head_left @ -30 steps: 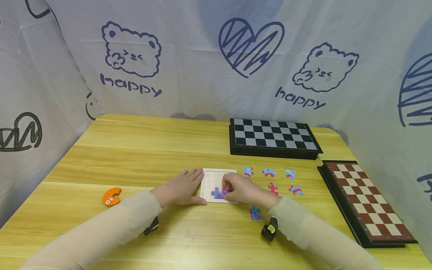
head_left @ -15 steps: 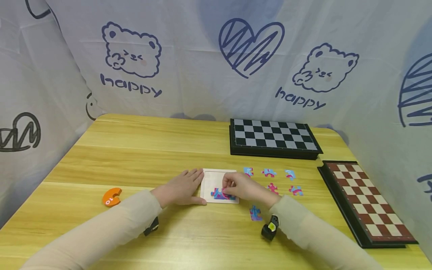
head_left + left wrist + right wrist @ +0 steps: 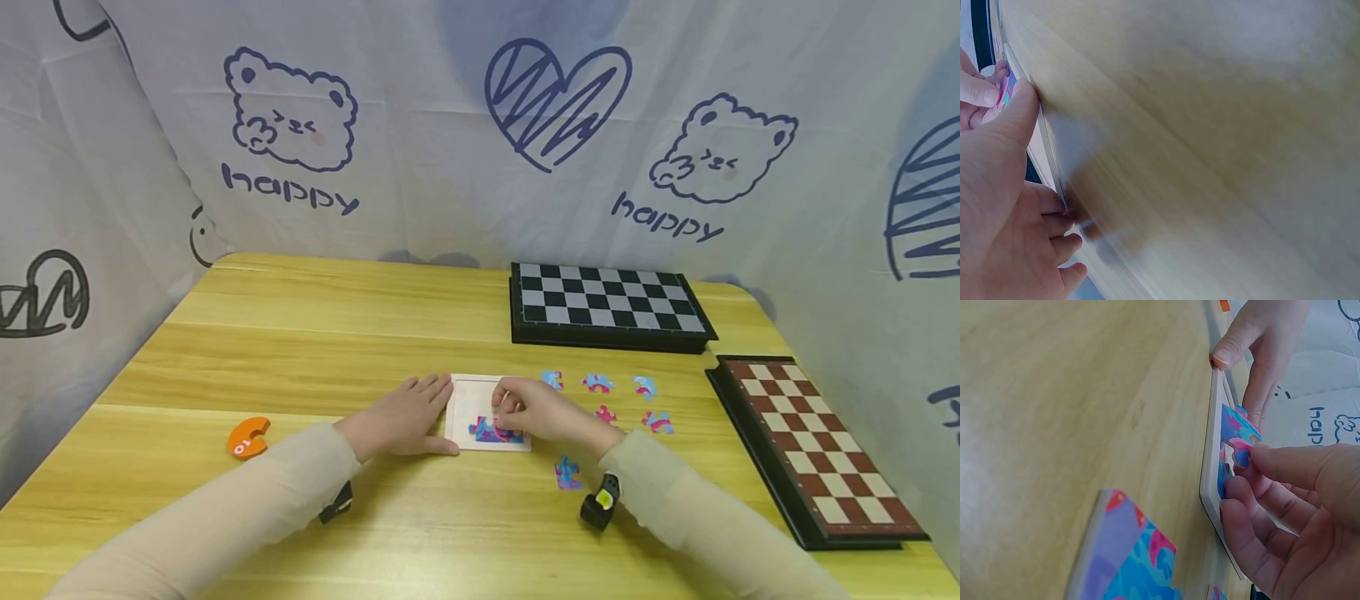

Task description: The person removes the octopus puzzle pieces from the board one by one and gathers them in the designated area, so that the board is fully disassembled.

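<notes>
A pale wooden puzzle tray (image 3: 470,400) lies on the table, with blue, pink and purple puzzle pieces (image 3: 487,431) along its near edge. My left hand (image 3: 401,421) rests flat, its fingers along the tray's left side and the thumb at the near left corner. My right hand (image 3: 536,408) is over the right half of the tray with fingers curled. In the right wrist view its thumb and index finger pinch a puzzle piece (image 3: 1242,456) at the row, while the other fingertips stay close to the tray's near edge. The hand partly hides the row's right end.
Several loose puzzle pieces (image 3: 597,383) lie right of the tray, and one blue piece (image 3: 567,473) nearer the front. A black-and-white chessboard (image 3: 611,300) stands behind. The brown-and-cream chessboard (image 3: 821,450) lies at the right edge. An orange curved block (image 3: 249,438) is at the left.
My right hand has risen slightly and shifted away from the tray's near edge, uncovering more of the row's right end. The left hand has not moved.
</notes>
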{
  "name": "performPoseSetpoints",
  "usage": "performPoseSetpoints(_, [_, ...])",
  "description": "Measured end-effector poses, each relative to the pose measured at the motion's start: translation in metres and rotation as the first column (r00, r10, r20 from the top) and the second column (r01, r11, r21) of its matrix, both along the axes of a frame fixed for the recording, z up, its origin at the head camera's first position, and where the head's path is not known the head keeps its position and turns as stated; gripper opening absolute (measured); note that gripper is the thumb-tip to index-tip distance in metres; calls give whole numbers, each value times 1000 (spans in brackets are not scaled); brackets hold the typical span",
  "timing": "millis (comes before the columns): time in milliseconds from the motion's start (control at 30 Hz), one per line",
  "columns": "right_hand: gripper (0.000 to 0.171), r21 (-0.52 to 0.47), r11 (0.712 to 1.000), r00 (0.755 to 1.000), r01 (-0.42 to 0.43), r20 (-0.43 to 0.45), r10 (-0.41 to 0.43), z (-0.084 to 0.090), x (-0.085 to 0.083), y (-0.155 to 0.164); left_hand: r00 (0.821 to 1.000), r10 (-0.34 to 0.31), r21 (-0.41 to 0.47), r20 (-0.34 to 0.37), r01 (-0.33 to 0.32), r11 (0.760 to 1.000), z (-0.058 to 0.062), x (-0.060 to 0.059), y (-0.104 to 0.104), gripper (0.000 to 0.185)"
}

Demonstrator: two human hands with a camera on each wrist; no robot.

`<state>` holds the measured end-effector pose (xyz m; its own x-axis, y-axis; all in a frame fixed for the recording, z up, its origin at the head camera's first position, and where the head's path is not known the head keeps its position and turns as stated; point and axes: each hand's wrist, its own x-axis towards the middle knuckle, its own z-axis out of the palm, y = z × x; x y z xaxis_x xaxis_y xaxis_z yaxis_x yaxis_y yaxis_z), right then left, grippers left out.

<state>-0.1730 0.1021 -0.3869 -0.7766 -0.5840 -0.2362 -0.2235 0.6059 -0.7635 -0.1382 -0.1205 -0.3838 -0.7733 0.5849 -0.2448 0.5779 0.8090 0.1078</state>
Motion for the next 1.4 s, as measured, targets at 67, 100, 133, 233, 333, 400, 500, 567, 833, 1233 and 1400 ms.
performPoseSetpoints(67, [7,1,1000,1000,-1,9,0,0,-1,0,1000,1,-3,0,-1,1000,0,0,0,89])
performPoseSetpoints(100, [7,2,1000,1000,-6,6,6,-1,-1,0,1000,1,-3,1,-1,1000,0,0,0,89])
performPoseSetpoints(133, [8,2,1000,1000,-8,6,8,0,-1,1,1000,2,-4,2,-2,1000,0,0,0,89])
performPoseSetpoints(233, [9,-11,1000,1000,-13,-15,12,1,0,3,1000,-4,-5,-5,3,1000,0,0,-1,89])
performPoseSetpoints(333, [9,-38,999,999,-2,-50,0,6,2,11,1000,-16,-4,-14,16,1000,-1,0,-1,89])
performPoseSetpoints(400, [8,-57,998,997,4,-78,-8,10,3,20,1000,-22,-1,-15,22,1000,-1,0,-1,89])
performPoseSetpoints(500, [8,-66,998,994,3,-107,-10,17,4,39,1000,-23,-7,-14,23,1000,-1,1,-1,89])
performPoseSetpoints(567, [8,-62,998,994,7,-112,-14,20,4,53,1000,-20,-8,-13,20,1000,-1,1,-2,89])
performPoseSetpoints(833, [8,-18,1000,996,-5,-86,4,20,12,110,1000,-19,3,-2,19,1000,0,1,-3,89])
performPoseSetpoints(1233, [10,0,998,992,-66,108,66,9,25,151,1000,-13,0,-2,13,1000,-1,0,-3,89])
performPoseSetpoints(1400, [11,0,998,990,-56,128,55,6,25,153,1000,-16,6,-7,17,1000,0,0,-3,89])
